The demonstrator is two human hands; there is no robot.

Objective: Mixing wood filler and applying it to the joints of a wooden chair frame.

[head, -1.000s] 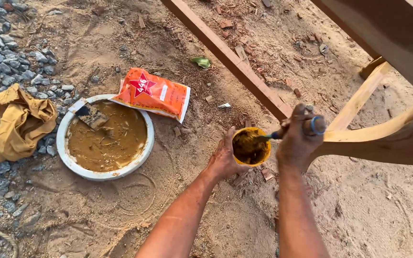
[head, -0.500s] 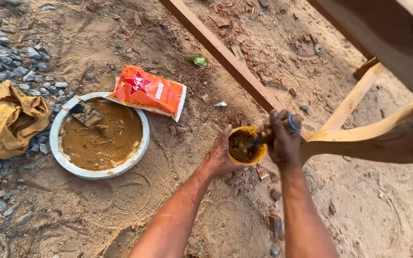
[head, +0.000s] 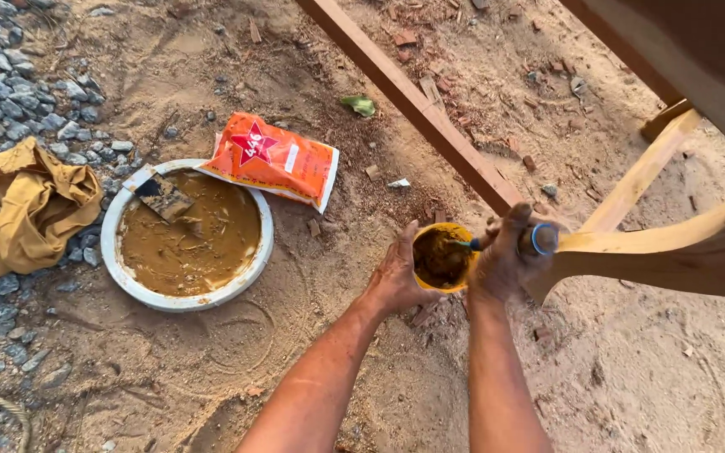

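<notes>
The left hand (head: 396, 277) cups a small yellow cup (head: 442, 256) from its left side, fingers wrapped round the wall and thumb up near the rim. The cup holds dark brown paste and sits low over the sandy ground (head: 631, 377), just beside a wooden frame (head: 681, 243). The right hand (head: 505, 260) is clenched round a tool (head: 539, 238) with a blue-ringed handle end; the tool's thin front part reaches left into the cup and dips into the paste. The right knuckles lie against the curved pale wooden piece of the frame, which runs off to the right.

A long wooden beam (head: 413, 101) lies on the ground and slants from the top centre down to the hands. To the left, well apart from the cup, a white basin (head: 119, 210) stands on the ground, filled with light brown paste, with a flat scraper (head: 165, 197) resting in it near the upper left rim. An orange packet (head: 274, 159) leans on the basin's upper right rim. Further left a crumpled tan cloth (head: 23, 205) lies on grey gravel (head: 18, 101). A green leaf (head: 361, 105) lies near the beam. Both forearms are bare and smeared with dust.
</notes>
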